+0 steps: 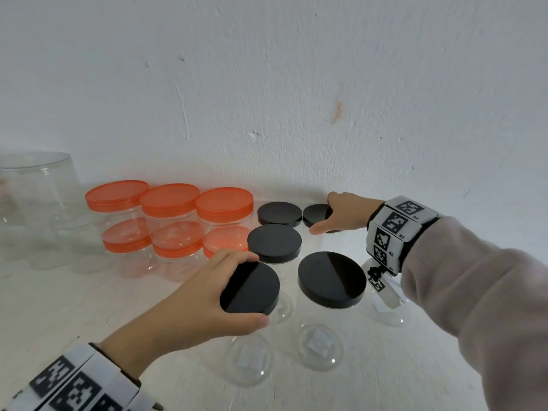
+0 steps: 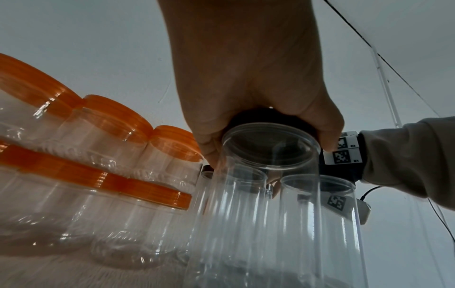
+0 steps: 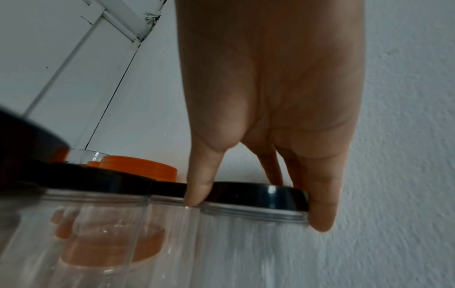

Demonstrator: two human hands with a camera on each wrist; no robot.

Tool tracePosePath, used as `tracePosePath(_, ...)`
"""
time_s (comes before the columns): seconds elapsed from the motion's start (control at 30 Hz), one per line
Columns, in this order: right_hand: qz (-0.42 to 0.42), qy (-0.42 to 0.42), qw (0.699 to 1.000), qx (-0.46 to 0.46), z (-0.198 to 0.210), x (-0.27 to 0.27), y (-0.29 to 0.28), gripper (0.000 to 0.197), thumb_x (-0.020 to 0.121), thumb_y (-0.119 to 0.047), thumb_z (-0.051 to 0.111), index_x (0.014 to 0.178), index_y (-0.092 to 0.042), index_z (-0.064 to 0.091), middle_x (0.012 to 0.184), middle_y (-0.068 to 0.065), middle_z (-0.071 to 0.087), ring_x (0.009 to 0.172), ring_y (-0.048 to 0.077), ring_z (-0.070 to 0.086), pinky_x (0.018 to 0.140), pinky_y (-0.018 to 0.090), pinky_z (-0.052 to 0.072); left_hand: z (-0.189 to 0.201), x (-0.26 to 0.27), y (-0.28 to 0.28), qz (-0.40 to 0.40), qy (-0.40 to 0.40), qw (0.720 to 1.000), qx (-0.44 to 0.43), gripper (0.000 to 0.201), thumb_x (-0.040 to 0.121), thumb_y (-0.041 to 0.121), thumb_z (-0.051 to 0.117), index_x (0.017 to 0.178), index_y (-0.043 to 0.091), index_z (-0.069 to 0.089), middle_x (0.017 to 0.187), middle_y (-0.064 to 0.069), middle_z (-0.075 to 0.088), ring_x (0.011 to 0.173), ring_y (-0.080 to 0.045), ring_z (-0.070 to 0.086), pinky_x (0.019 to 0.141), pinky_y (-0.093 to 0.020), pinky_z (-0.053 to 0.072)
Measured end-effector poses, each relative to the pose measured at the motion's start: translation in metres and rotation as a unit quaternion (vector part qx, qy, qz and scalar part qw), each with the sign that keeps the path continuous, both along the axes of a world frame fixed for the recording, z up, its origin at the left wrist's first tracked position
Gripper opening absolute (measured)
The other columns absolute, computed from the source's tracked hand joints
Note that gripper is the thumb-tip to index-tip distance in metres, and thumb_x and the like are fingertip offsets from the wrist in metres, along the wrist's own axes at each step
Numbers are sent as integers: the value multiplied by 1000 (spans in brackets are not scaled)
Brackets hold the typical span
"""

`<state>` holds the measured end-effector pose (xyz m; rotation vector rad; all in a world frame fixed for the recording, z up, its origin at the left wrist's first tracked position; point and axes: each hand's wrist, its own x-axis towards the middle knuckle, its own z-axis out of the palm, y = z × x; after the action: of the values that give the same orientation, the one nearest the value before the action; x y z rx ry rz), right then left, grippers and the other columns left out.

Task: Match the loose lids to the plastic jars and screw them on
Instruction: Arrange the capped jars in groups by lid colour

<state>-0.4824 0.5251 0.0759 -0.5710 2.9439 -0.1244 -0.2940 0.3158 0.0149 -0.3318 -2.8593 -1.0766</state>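
Left hand (image 1: pixel 189 301) is curled around a black lid (image 1: pixel 250 289), thumb on the near rim and fingers on the far rim, so that the lid is held seated on the mouth of a clear jar (image 2: pixel 258 204) at the front of the bench (image 1: pixel 74 307); the grip is judged suited to turning the lid down on its thread. Further left, orange-lidded jars (image 1: pixel 172 200) are stacked in two tiers against the wall, apparently already capped and set aside, and a few clear jars without lids (image 1: pixel 35 185) are seen at the far left. Between the hands, three more black-lidded jars (image 1: pixel 331 280) are grouped close together. To the right, at the back of the group, the right hand (image 1: pixel 341 213) is pinching the rim of another black lid (image 3: pixel 256 196) between thumb and fingers, on top of its clear jar (image 3: pixel 253 253). Whether that lid is fully tightened cannot be told.
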Motion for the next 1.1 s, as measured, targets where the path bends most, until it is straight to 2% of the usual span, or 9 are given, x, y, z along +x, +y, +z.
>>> tracePosePath(0.17,9,7,1000,-2,0,0,0,65,87,-54,61,126,-7,40,103,2,51,91,18,52,70,26,40,-2,0,0,0,6,1000,0,75,57,71,64,124,54,35,119,41,32,112,16,37,76,-11,46)
tracePosePath(0.3,2,4,1000,-11,-1,0,2,76,87,-56,61,137,-6,33,116,5,53,103,22,54,80,30,45,-2,0,0,0,8,1000,1,74,57,71,64,123,55,35,118,40,33,111,16,37,76,-13,46)
tracePosePath(0.43,-25,18,1000,-5,13,2,12,87,86,-63,58,144,-6,28,136,9,48,119,26,50,84,31,38,-2,0,-1,0,4,1000,4,74,56,71,63,122,55,35,117,40,33,111,16,37,75,-10,47)
tracePosePath(0.5,-37,21,999,5,26,5,23,84,87,-63,57,144,-7,31,141,9,46,117,25,51,84,31,37,-2,0,-2,-1,6,1000,2,75,56,72,63,123,55,35,118,40,34,112,14,38,76,-10,46)
tracePosePath(0.6,-58,3,996,71,42,15,45,78,86,-64,56,140,-10,43,140,7,50,92,18,60,65,25,38,-3,-1,-3,1,8,1000,1,74,55,73,62,122,56,35,119,39,35,113,12,39,76,-12,46)
tracePosePath(0.77,-83,-68,982,155,36,20,88,76,83,-64,60,142,-21,41,145,2,45,125,26,50,56,21,38,-6,-2,-3,4,10,1000,-5,75,54,75,62,122,59,34,120,40,34,112,14,39,77,-14,45)
tracePosePath(0.9,-106,-119,985,67,20,22,111,79,71,-60,75,138,-36,38,128,0,51,101,24,64,75,32,58,-6,-2,-3,7,15,1000,-5,77,54,76,62,123,57,34,121,40,34,113,14,39,80,-16,44)
tracePosePath(1.0,-120,-114,986,-25,12,15,113,74,66,-53,81,127,-34,43,110,-4,50,83,24,71,73,34,61,-5,-1,-2,10,13,1000,-9,78,53,76,61,124,57,33,121,41,32,114,16,37,80,-15,43)
tracePosePath(1.1,-118,-60,989,-62,2,6,105,70,68,-52,78,124,-27,44,106,-4,50,84,24,68,71,32,60,-4,0,-1,12,9,1000,-10,78,54,75,60,125,57,33,120,42,32,114,15,37,80,-14,42)
